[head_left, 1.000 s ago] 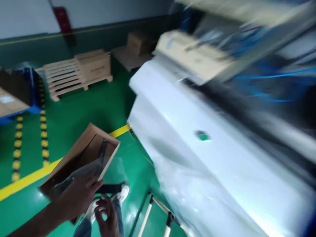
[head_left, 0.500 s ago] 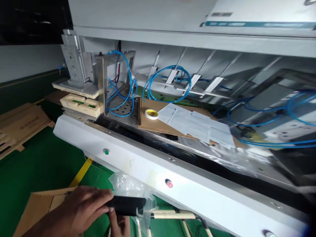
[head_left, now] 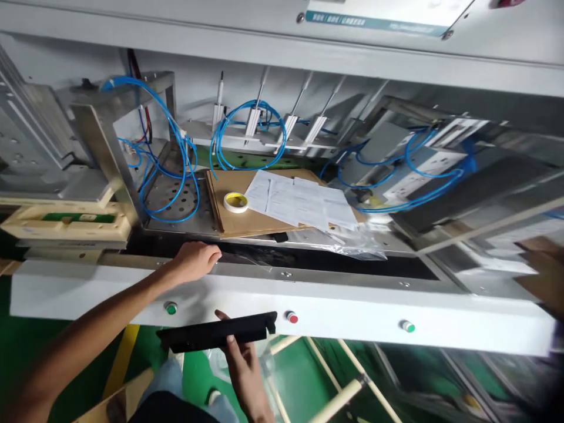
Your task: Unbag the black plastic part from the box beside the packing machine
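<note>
My right hand [head_left: 244,367] grips a long, thin black part [head_left: 215,333] with a notched right end, thumb on its near side, in front of the machine's white front panel [head_left: 343,314]. Above and to the left, my left hand [head_left: 196,261] is closed over the dark slot [head_left: 317,262] behind that panel. Clear plastic film [head_left: 251,259] trails right from its fingertips, faint against the slot. More clear plastic [head_left: 215,361] hangs below the black part, partly hidden by my right hand.
Paper sheets [head_left: 299,200] and a tape roll [head_left: 236,202] lie on cardboard [head_left: 231,224]. Blue hoses [head_left: 194,176] loop beside a metal frame [head_left: 101,147]. A cream fixture [head_left: 66,226] sits left. Red [head_left: 291,317] and green [head_left: 171,308] buttons protrude. A tubular rack [head_left: 339,399] stands below.
My left hand has left the black part and moved up over the slot. The black part has come clear of the plastic, in my right hand. The view has swung right.
</note>
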Action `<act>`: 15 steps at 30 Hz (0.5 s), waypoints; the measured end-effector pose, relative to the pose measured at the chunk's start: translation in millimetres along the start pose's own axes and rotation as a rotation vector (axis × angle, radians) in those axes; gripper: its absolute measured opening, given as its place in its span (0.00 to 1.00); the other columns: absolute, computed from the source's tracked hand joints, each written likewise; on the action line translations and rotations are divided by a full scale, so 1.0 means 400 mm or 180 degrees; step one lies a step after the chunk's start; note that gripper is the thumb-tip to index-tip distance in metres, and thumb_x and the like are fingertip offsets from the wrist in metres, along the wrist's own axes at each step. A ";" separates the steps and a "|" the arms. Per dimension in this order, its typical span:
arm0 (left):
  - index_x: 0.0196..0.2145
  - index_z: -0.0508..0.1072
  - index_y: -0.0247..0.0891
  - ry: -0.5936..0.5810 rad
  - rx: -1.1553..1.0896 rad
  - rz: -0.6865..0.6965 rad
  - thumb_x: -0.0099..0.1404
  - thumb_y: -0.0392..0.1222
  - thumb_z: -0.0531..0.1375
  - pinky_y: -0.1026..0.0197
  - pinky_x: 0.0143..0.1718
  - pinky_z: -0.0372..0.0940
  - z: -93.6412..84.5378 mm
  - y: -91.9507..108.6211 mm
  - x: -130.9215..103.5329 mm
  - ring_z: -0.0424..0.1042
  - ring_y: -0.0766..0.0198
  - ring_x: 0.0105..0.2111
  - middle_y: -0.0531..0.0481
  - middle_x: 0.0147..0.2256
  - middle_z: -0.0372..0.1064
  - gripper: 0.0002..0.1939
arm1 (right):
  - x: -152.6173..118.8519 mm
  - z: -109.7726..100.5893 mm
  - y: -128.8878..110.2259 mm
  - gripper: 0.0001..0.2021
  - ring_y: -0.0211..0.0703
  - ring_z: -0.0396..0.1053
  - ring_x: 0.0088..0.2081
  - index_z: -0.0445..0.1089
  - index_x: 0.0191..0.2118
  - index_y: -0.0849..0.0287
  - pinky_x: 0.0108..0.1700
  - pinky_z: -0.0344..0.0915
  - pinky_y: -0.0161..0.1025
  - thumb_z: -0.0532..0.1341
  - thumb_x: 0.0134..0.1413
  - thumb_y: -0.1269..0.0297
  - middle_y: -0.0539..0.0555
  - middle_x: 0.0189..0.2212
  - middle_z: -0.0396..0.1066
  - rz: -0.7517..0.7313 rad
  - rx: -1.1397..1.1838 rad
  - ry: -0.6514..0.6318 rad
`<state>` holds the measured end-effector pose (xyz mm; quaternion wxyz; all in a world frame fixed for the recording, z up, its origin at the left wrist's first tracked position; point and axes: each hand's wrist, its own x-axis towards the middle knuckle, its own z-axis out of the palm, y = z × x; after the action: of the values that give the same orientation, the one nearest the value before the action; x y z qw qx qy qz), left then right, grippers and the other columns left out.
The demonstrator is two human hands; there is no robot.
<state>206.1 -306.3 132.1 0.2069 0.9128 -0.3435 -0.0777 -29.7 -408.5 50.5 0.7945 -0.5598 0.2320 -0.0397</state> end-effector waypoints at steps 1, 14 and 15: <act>0.39 0.82 0.42 0.0015 -0.0014 0.0053 0.75 0.43 0.57 0.55 0.43 0.68 0.012 -0.007 0.029 0.81 0.51 0.38 0.44 0.36 0.82 0.13 | 0.011 0.002 0.006 0.34 0.59 0.73 0.58 0.79 0.59 0.53 0.63 0.68 0.52 0.70 0.54 0.35 0.59 0.56 0.79 0.0068 0.0162 0.0057; 0.44 0.78 0.41 0.1405 -0.0708 0.0590 0.63 0.37 0.72 0.53 0.49 0.71 0.045 0.004 0.049 0.79 0.55 0.44 0.47 0.43 0.81 0.13 | 0.084 -0.073 0.016 0.24 0.40 0.60 0.28 0.82 0.50 0.56 0.31 0.63 0.38 0.65 0.61 0.42 0.51 0.27 0.72 -0.0181 0.0983 0.0877; 0.43 0.78 0.41 0.1713 -0.0741 0.0749 0.64 0.37 0.71 0.53 0.48 0.71 0.031 0.003 0.038 0.78 0.56 0.43 0.47 0.42 0.80 0.10 | 0.085 -0.076 0.017 0.25 0.40 0.59 0.27 0.82 0.50 0.57 0.30 0.62 0.38 0.64 0.62 0.42 0.51 0.26 0.71 -0.0226 0.0901 0.0887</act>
<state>213.2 -320.9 121.4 0.4010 0.8247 -0.3685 0.1524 -13.2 -443.5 25.2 0.8235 -0.4395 0.3119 -0.1770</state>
